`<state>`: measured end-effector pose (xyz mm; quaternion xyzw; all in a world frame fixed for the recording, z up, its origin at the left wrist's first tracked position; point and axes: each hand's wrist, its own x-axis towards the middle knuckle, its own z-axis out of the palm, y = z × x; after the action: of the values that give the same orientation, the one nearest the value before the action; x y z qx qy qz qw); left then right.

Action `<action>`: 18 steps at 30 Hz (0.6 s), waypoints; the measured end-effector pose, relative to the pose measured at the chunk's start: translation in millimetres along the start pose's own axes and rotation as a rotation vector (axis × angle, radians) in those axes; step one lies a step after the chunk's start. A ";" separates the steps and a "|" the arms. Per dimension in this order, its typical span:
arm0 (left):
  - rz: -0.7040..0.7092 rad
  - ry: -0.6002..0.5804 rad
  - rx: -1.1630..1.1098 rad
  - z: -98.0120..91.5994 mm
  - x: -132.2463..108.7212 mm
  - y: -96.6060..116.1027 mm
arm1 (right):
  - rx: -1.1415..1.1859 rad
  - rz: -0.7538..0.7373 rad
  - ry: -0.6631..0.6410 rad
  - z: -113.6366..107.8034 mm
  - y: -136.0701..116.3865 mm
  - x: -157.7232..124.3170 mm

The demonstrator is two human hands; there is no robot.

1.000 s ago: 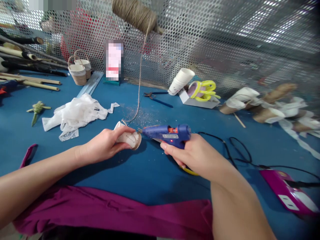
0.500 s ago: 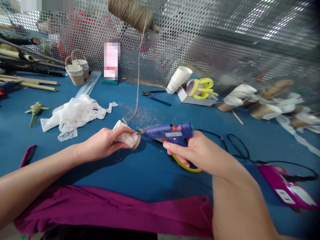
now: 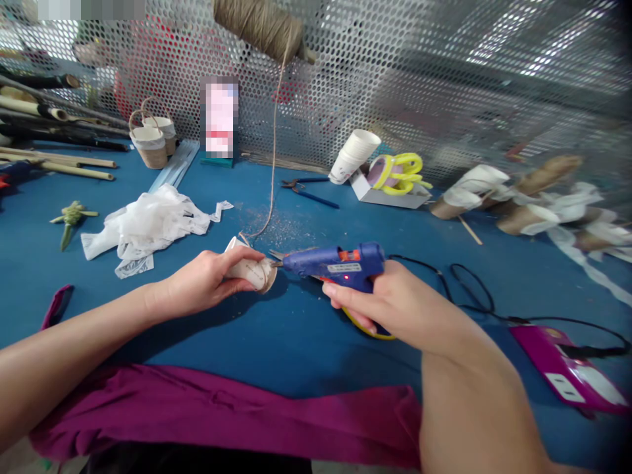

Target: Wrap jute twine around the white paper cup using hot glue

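My left hand (image 3: 200, 284) is closed around a small white paper cup (image 3: 254, 271), which lies tilted with its brown end toward the right. Twine (image 3: 272, 191) runs down to the cup's far side. My right hand (image 3: 390, 299) grips a blue hot glue gun (image 3: 328, 262) with a small red light lit. Its nozzle is at the brown end of the cup; whether they touch I cannot tell. Beneath the gun are scissors with a yellow handle (image 3: 368, 326), partly hidden by the gun and my fingers.
A twine spool (image 3: 259, 26) hangs on the mesh wall. Crumpled white lace (image 3: 153, 224), pliers (image 3: 311, 191), stacked paper cups (image 3: 353, 157) and twine-handled cups (image 3: 149, 148) stand or lie behind my hands. At right, a black cord runs near a magenta power strip (image 3: 563, 365).
Almost nothing differs. The glue gun and my right hand have shifted very slightly, and my left hand still holds the cup in about the same place.
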<state>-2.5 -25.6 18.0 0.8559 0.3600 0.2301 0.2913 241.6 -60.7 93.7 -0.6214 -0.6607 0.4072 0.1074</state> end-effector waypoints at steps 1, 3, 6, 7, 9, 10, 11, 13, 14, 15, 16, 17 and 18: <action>-0.004 -0.001 -0.001 -0.1 0.0 0.2 | -0.005 0.000 0.011 0.3 -0.4 0.0; -0.011 -0.001 0.004 0.1 0.1 0.3 | -0.013 0.001 0.031 0.8 -0.7 0.2; -0.012 0.020 -0.010 1.0 0.2 -0.9 | -0.014 0.010 0.024 1.9 0.8 -0.9; -0.014 0.027 -0.023 1.1 0.4 -1.4 | -0.017 0.014 0.020 2.4 1.7 -1.6; -0.028 0.032 -0.043 1.0 0.8 -2.0 | -0.035 0.029 0.025 3.8 3.6 -3.1; -0.036 0.030 -0.046 0.6 1.0 -1.9 | -0.049 0.039 0.033 4.6 4.2 -3.7; -0.042 0.027 -0.046 0.2 1.2 -1.6 | -0.061 0.049 0.043 5.3 4.4 -4.1; -0.049 0.021 -0.051 -0.9 1.5 -0.7 | -0.071 0.061 0.055 6.4 3.7 -4.7; -0.050 0.020 -0.058 -1.4 1.5 -0.2 | -0.072 0.061 0.054 6.7 2.9 -4.9; -0.051 0.019 -0.067 -1.7 1.5 0.2 | -0.073 0.060 0.050 7.0 2.0 -5.2; -0.054 0.017 -0.077 -2.0 1.4 0.5 | -0.073 0.056 0.046 7.1 1.0 -5.4; -0.058 0.016 -0.085 -2.1 1.2 0.6 | -0.072 0.053 0.040 7.2 0.2 -5.5; -0.061 0.018 -0.093 -2.2 1.1 0.6 | -0.072 0.053 0.036 7.4 -0.3 -5.5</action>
<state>-2.8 -24.4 20.2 0.8281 0.3774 0.2452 0.3342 237.7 -68.7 91.2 -0.6493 -0.6563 0.3746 0.0859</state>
